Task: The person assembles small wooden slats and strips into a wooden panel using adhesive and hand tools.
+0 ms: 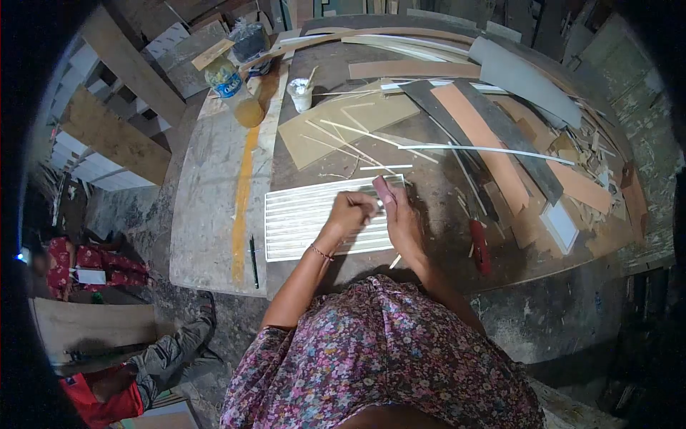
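A white slatted panel (307,214) lies flat on the round worktable (443,257) in front of me. My left hand (351,211) rests over its right part with the fingers curled shut, pinching something too small to make out. My right hand (397,211) is just beside it at the panel's right edge, holding a small pinkish block (384,189) against the slats. The two hands almost touch.
Thin white strips (486,150), brown and grey board offcuts (493,143) and scraps cover the table's far and right side. A red-handled tool (479,247) lies right of my hands. A plastic bottle (230,84), a cup (301,93) and a pencil (254,261) are on the left. People sit on the floor at lower left.
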`<state>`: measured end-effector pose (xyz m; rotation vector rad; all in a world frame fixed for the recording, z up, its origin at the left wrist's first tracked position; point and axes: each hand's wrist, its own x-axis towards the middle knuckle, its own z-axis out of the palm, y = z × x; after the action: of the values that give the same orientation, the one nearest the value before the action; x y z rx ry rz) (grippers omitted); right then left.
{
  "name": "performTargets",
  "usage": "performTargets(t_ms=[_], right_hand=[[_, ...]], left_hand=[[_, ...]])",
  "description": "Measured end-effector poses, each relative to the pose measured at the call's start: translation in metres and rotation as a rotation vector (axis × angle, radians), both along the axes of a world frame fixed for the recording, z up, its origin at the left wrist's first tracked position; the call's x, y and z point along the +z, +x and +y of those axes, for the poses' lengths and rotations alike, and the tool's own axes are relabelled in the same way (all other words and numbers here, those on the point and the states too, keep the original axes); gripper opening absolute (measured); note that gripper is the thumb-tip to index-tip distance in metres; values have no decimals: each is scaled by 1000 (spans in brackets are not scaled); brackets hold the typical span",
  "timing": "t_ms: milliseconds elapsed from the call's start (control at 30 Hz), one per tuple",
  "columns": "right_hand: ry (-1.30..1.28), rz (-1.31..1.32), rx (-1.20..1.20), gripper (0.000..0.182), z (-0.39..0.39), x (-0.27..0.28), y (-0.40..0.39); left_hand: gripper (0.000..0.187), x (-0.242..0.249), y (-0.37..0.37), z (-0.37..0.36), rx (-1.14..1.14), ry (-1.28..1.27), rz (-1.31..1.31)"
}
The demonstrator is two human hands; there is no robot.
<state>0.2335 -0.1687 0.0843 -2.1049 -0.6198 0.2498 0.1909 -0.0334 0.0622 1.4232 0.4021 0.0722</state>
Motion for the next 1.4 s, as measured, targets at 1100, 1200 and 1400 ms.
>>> performTargets(t_ms=[1100,1200,1400], right_hand=[[-23,73,-7,30,0,2,-3],[86,15,-9,30,2,-12,11],[1,19,-14,29,-3,-8,-3]], left_hand=[[7,8,3,7,-63,84,75],[9,3,0,-5,-122,111,86],[9,-3,6,8,-12,94,60]])
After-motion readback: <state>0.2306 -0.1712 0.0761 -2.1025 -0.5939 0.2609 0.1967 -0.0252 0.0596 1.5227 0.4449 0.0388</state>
